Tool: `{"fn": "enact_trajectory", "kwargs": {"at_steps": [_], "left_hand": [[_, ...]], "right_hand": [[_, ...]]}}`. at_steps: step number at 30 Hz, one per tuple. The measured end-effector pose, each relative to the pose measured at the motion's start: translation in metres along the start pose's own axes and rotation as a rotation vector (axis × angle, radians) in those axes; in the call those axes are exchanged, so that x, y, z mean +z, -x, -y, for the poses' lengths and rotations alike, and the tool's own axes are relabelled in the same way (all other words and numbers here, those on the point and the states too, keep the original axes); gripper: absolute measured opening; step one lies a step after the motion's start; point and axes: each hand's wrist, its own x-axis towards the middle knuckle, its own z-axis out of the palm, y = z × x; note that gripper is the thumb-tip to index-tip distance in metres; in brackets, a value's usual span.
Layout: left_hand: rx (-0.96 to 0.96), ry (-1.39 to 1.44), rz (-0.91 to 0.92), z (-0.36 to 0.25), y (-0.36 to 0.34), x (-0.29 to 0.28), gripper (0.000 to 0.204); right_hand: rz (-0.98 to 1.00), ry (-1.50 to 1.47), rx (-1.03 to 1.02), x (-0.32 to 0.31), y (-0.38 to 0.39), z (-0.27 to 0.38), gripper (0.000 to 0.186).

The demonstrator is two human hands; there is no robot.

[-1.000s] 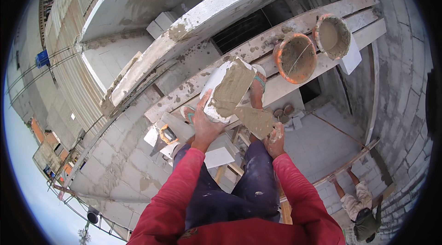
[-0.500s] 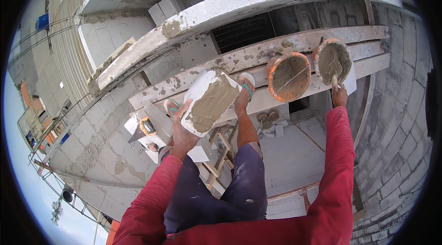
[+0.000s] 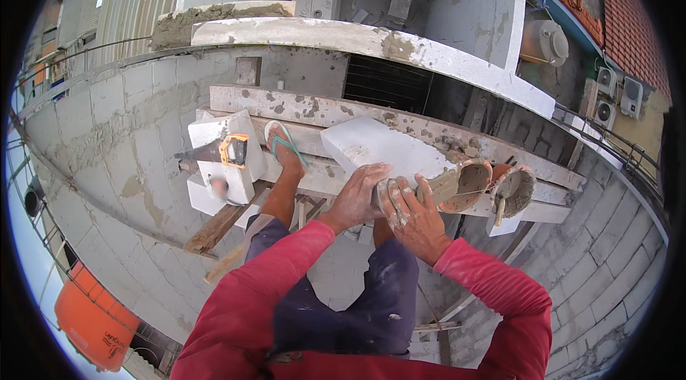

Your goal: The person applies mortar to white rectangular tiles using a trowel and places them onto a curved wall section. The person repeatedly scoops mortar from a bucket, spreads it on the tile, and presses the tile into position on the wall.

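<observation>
A white rectangular lightweight block (image 3: 382, 143) is held out over the planks ahead of the knees; whether any weight is taken by them can't be told. The layer of wet grey mortar (image 3: 439, 188) is carried on its right side. Its near end is gripped by the left hand (image 3: 359, 196), fingers half curled over the edge; the right hand (image 3: 413, 219) is set just beside, part open, fingers a little spread and hooked on the same end, thumb not visible. With both hands at one end, the far end looks nose-heavy: level should be checked, pressure shared evenly, fingertips placed clear of the mortar so the bed isn't smeared. Tilt toward the mortared side is best avoided. Right of the block, two orange-rimmed mortar buckets (image 3: 457, 203) are crowded close, so elbow room should be watched. Left of it, a sandalled foot (image 3: 287, 155) is planted on mortar-spotted wooden planks (image 3: 314, 107); footing should be minded. Farther left, an orange-and-black-handled saw (image 3: 234, 150) is laid on white blocks.
</observation>
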Motion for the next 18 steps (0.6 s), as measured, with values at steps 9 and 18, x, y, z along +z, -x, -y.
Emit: {"fn": "enact_trajectory", "kwargs": {"at_steps": [9,18], "left_hand": [[0.007,-0.163,0.134,0.133,0.022,-0.038,0.072],[0.204,-0.296,0.339,-0.057,-0.023,-0.19,0.042]], "right_hand": [[0.123,0.038,0.265,-0.042,-0.041,0.033,0.061],[0.333,0.16,0.359,-0.173,-0.106,0.139,0.111]]}}
